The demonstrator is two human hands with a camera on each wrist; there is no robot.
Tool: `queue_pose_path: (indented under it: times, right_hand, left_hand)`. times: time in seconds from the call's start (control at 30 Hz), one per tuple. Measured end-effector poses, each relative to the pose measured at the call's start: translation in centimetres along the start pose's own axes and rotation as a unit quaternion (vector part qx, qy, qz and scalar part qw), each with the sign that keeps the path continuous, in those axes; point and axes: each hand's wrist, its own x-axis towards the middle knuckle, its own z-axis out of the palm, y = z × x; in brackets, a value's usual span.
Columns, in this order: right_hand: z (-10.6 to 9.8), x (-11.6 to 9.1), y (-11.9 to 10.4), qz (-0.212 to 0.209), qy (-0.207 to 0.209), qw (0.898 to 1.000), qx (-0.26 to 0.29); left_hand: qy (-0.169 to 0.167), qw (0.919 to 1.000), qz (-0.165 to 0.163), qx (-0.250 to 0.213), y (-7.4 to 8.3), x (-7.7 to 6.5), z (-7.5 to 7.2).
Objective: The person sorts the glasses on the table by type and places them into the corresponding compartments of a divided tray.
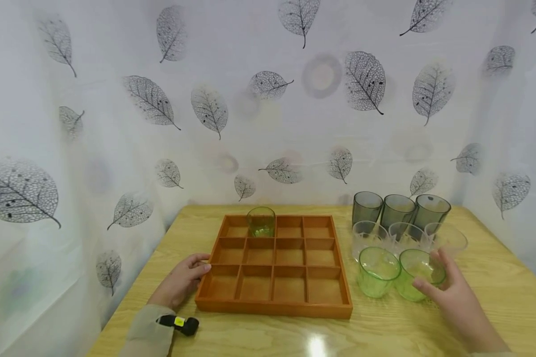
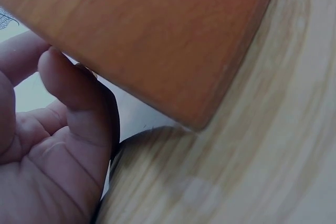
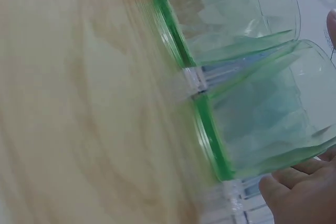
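Observation:
A wooden compartment tray (image 1: 274, 310) lies on the table, with one green glass (image 1: 261, 223) in its back row, second compartment from the left. My left hand (image 1: 185, 277) touches the tray's left wall with thumb and fingertips; the left wrist view shows the tray's side (image 2: 157, 51) close up. My right hand (image 1: 460, 297) is spread around the right-hand green glass (image 1: 413, 282), thumb at its near side and fingers by the far rim. In the right wrist view the fingers (image 3: 304, 187) lie close beside that glass (image 3: 257, 119). Another green glass (image 1: 375, 277) stands just left of it.
Behind the green glasses stand clear glasses (image 1: 364, 243), the right one (image 1: 451, 235) wider at the rim. A row of dark grey glasses (image 1: 397, 210) is at the back. A leaf-patterned curtain (image 1: 268, 124) hangs behind the wooden table (image 1: 250, 337).

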Motion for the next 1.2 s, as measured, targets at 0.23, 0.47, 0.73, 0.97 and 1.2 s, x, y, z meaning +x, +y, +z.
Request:
queue_pose_path:
  times: [0.23,0.47,0.73,0.97,1.2]
  right_hand:
    - [0.4,0.5,0.1,0.060,-0.018,0.998,0.027]
    - [1.0,0.4,1.1,0.054,-0.008,0.997,0.047]
    - [1.3,0.7,1.6,0.000,-0.020,0.995,0.097]
    - [1.3,0.6,1.1,0.007,-0.007,0.998,0.055]
    - [1.1,0.4,0.9,-0.013,0.001,1.000,0.022]
  left_hand:
    - [0.001,1.0000,-0.001,0.000,0.0,0.1,-0.1]
    - [0.003,1.0000,-0.004,0.002,0.0,0.0,0.1]
    - [0.011,0.9999,0.003,0.005,0.0,0.0,0.1]
    - [0.016,0.9998,0.005,0.004,-0.2,0.2,0.1]
    - [0.002,0.9999,0.017,-0.003,0.0,-0.1,0.2]
